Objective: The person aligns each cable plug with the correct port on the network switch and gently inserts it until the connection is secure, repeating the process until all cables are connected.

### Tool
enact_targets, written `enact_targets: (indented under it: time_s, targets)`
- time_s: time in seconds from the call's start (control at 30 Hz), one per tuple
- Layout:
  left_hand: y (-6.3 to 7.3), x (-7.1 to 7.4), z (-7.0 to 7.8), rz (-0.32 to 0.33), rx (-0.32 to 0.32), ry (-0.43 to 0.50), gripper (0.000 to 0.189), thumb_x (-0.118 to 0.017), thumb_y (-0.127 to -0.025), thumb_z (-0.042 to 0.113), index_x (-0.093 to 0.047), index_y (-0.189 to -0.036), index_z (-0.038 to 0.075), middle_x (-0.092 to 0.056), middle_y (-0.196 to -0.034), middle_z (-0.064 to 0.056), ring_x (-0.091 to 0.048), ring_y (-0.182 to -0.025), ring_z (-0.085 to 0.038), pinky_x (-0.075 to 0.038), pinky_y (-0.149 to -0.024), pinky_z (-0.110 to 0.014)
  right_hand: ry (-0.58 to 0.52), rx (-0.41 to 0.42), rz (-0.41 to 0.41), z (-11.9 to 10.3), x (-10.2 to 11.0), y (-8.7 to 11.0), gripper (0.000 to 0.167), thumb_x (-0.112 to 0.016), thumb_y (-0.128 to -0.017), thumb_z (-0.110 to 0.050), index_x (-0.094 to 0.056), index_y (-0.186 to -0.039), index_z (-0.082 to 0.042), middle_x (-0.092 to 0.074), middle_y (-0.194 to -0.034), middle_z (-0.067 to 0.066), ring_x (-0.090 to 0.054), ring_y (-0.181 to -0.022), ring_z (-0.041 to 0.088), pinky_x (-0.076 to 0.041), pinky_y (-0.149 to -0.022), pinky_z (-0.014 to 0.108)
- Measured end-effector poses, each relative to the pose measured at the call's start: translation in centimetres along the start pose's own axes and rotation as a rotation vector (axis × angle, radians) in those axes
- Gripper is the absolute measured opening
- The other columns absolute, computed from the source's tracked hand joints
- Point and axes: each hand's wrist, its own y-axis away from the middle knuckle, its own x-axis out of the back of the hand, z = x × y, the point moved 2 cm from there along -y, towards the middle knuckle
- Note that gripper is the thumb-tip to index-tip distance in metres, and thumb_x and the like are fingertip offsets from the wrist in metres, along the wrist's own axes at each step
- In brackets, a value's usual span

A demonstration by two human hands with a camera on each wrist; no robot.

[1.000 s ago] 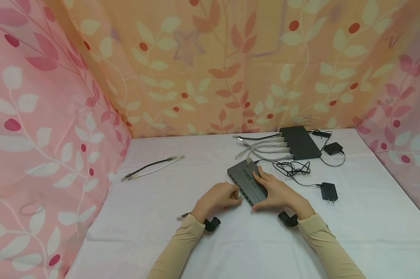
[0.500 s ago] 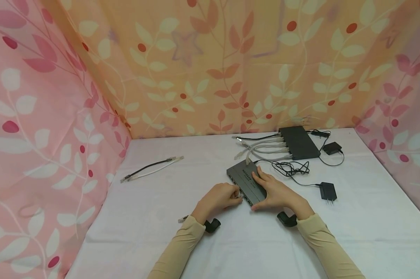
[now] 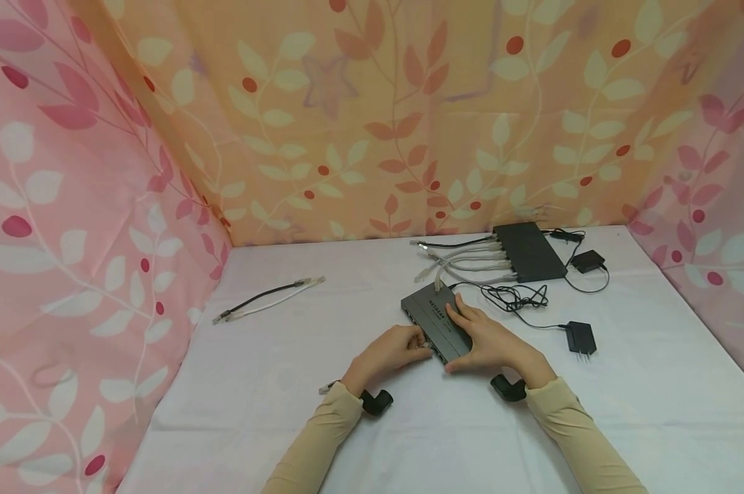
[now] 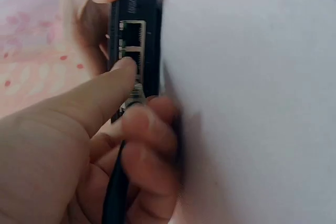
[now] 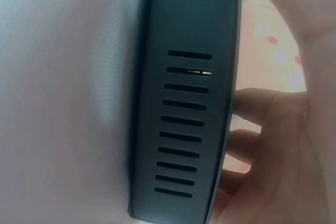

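A grey NETGEAR network switch lies slanted on the table, its row of ports toward the left. My right hand grips it, thumb at the near corner and fingers spread over the top. In the right wrist view the vented side of the switch fills the middle. With thumb and fingers my left hand pinches the clear plug of a black Ethernet cable right at the ports. Two open ports show above the thumb. The cable's other end sticks out beside the left wrist.
A larger black switch with several Ethernet cables plugged in stands at the back right. Power adapters and a coiled black cord lie beside it. One black and one white patch cable lie at left.
My left hand has edged slightly right against the ports, and the cable's loose end has shifted right with it. The right hand stays on the switch.
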Motion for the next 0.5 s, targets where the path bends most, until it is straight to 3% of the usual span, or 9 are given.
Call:
enact_targets:
  time_s: [0.13, 0.27, 0.37, 0.5]
  targets:
    - [-0.2, 0.1, -0.9, -0.082, 0.031, 0.25, 0.025, -0.053, -0.094, 0.035, -0.062, -0.089, 0.012, -0.059, -0.058, 0.001, -0.055, -0.043, -0.012, -0.047, -0.048, -0.025, -0.005, -0.002, -0.002, 0.0, -0.1, 0.0, 0.122, -0.069, -0.057, -0.074, -0.022, -0.147, -0.007, -0.009, -0.153, 0.021, -0.021, -0.136, 0.042, -0.034, -0.098, 0.055]
    - [-0.3, 0.2, -1.6, -0.145, 0.04, 0.425, 0.024, -0.052, -0.095, 0.028, -0.064, -0.098, 0.008, -0.062, -0.065, -0.003, -0.06, -0.049, -0.015, -0.052, -0.051, -0.031, -0.012, -0.003, -0.002, 0.0, -0.1, -0.1, 0.121, -0.071, -0.057, -0.071, -0.022, -0.147, -0.007, -0.008, -0.153, 0.02, -0.021, -0.136, 0.042, -0.034, -0.099, 0.055]
    - [-0.2, 0.3, -1.7, -0.162, 0.04, 0.484, 0.024, -0.053, -0.095, 0.027, -0.064, -0.103, 0.006, -0.063, -0.067, -0.006, -0.062, -0.051, -0.016, -0.053, -0.052, -0.032, -0.015, -0.005, -0.003, 0.0, -0.1, 0.0, 0.12, -0.071, -0.058, -0.071, -0.022, -0.147, -0.007, -0.008, -0.154, 0.02, -0.021, -0.136, 0.042, -0.034, -0.098, 0.056]
    - [-0.2, 0.2, -1.7, -0.153, 0.043, 0.484, 0.024, -0.053, -0.095, 0.027, -0.065, -0.103, 0.008, -0.064, -0.067, -0.007, -0.06, -0.05, -0.015, -0.05, -0.048, -0.03, -0.019, -0.007, -0.006, 0.1, -0.2, 0.0, 0.121, -0.07, -0.057, -0.072, -0.021, -0.147, -0.008, -0.007, -0.154, 0.019, -0.021, -0.136, 0.042, -0.035, -0.097, 0.056]
